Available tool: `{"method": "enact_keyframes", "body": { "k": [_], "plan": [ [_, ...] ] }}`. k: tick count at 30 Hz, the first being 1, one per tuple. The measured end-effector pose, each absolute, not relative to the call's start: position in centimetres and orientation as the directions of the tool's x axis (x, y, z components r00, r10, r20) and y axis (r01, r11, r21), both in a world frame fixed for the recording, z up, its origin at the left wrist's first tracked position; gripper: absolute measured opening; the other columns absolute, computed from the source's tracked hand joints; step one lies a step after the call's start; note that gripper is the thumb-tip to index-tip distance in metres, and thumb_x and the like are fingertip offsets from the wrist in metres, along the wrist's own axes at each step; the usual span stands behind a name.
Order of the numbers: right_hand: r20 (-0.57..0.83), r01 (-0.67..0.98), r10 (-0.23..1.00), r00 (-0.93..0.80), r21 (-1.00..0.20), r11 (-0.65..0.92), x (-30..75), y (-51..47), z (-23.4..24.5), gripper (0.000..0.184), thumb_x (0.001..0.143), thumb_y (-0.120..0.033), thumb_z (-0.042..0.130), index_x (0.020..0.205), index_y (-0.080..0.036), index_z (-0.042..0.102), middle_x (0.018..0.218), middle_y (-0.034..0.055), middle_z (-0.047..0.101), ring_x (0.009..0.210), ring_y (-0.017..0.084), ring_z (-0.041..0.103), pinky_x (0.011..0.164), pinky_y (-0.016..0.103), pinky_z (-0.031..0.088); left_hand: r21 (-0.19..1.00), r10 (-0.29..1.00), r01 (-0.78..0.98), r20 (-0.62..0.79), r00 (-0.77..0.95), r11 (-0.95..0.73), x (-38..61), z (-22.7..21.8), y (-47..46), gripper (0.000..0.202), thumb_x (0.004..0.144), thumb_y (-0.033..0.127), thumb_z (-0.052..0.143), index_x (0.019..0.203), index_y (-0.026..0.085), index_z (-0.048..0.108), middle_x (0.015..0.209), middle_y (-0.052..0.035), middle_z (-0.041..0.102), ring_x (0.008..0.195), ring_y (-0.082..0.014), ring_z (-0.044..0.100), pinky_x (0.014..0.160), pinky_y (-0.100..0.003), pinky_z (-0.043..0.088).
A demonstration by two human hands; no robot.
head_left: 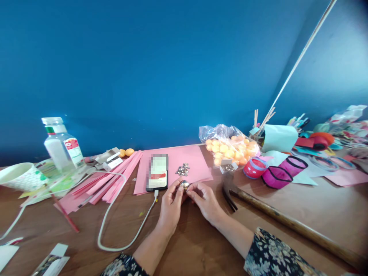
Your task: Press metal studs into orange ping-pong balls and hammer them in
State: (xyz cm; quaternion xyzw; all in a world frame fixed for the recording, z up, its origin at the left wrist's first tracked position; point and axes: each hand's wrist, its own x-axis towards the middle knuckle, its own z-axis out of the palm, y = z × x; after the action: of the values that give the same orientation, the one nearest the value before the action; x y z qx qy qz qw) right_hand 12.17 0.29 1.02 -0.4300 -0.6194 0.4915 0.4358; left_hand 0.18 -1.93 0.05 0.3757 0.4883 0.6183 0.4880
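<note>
Head view: Two bare hands meet over a brown tabletop [195, 245], a small shiny piece [184, 185] pinched between their fingertips.
Clear bag [220, 133]: Orange balls [230, 151] fill its lower part, beyond and right of the grip.
Small packet [229, 168]: Shiny bits show in it, just before the bag.
Bottle [67, 149]: Capped and labelled, far left of the grip, contents unclear.
Left hand [170, 203]: Thumb and fingers press the piece from its left, knuckles bent.
Right hand [208, 203]: Thumb and forefinger close on its right side, forearm slanting in from a floral sleeve [276, 253].
Surface: Pink paper [198, 157] beyond the grip bears a pile of shiny bits [183, 169] and a cabled phone [158, 172]; a hammer [267, 207] lies right.
Room: A blue wall [161, 69] rises behind.
</note>
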Motion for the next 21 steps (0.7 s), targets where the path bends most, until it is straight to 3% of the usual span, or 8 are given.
{"method": "enact_keyframes", "body": {
  "k": [7,21],
  "plan": [
    [0.121,0.106,0.96,-0.254,-0.983,0.152,12.26,0.29,0.74,0.016,0.076,-0.033,0.057,0.074,-0.017,0.057,0.066,-0.0007,0.057,0.056,0.011,0.048,0.054,0.022,0.042,0.957,0.967,-0.288,-0.036,-0.253,-0.04,0.35,0.16,-1.97,0.038,0.075,0.033,0.058,0.111,0.021,0.058,0.12,-0.007,0.058,0.11,-0.0222,0.053,0.095,-0.034,0.04],
    [0.098,0.085,0.963,-0.251,-0.989,0.123,12.14,0.27,0.82,0.018,0.075,-0.034,0.058,0.071,-0.016,0.058,0.063,-0.0009,0.057,0.053,0.01,0.048,0.052,0.022,0.042,0.971,0.966,-0.23,0.002,-0.26,-0.064,0.22,0.08,-1.98,0.037,0.076,0.032,0.056,0.112,0.022,0.059,0.121,-0.0064,0.057,0.111,-0.0221,0.052,0.096,-0.033,0.039]
  ]
}}
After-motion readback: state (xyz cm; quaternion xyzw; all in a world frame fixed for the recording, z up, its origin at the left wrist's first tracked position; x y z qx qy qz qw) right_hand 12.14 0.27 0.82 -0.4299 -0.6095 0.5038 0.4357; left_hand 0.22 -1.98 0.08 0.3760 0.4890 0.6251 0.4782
